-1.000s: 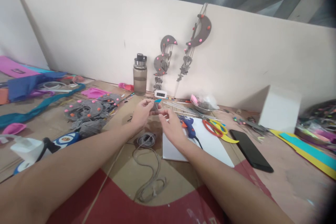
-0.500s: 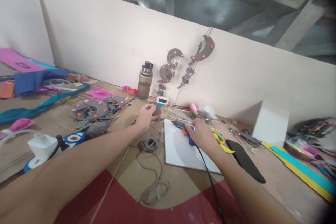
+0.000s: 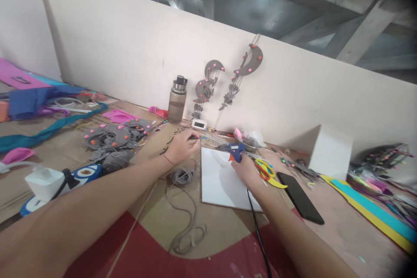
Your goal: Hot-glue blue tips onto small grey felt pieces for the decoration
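My right hand [image 3: 246, 170] is wrapped round a blue hot glue gun [image 3: 237, 150] with an orange trigger, its nozzle pointing left. A black cord [image 3: 256, 221] hangs from it towards me. Below the gun lies a white board [image 3: 216, 182]. To the left, my left hand [image 3: 183, 147] pinches a small grey piece, mostly hidden by the fingers, with a thin blue tip [image 3: 203, 138] sticking out. Nearer me is a coil of grey cord [image 3: 181, 177] with a loose tail.
A water bottle [image 3: 177, 102] and a small white digital display [image 3: 198, 124] stand by the wall. Grey crescent hangings [image 3: 251, 61] lean there. Yellow scissors [image 3: 265, 169] and a black phone [image 3: 300, 197] lie right; a power strip [image 3: 86, 173] and grey felt rings [image 3: 109, 136] lie left.
My right hand has lifted the glue gun and turned it, so its blue body now shows above the board. My left hand has rotated, hiding most of the grey piece.
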The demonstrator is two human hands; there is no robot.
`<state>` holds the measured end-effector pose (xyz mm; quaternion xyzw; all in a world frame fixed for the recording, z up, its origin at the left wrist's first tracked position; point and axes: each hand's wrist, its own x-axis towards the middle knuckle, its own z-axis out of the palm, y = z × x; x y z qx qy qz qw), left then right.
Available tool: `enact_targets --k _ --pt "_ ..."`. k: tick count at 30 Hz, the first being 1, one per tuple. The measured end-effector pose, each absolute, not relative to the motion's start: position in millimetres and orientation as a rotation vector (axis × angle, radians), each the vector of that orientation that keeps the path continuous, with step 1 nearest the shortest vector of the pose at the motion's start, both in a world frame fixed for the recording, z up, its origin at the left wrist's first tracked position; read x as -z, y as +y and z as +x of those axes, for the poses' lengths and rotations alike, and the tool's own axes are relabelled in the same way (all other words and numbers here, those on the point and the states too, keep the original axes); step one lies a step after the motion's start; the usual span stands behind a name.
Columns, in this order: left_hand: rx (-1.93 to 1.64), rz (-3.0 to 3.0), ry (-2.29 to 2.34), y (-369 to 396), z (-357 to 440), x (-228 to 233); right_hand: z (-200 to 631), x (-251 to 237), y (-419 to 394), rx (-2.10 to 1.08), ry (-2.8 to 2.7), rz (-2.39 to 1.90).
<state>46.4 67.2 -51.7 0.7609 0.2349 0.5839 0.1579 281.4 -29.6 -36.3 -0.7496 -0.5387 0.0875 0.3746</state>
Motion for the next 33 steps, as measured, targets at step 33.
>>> enact_targets --k 33 --pt "-1.575 1.031 0.606 55 66 39 199 47 -40 -0.406 -1.546 -1.267"
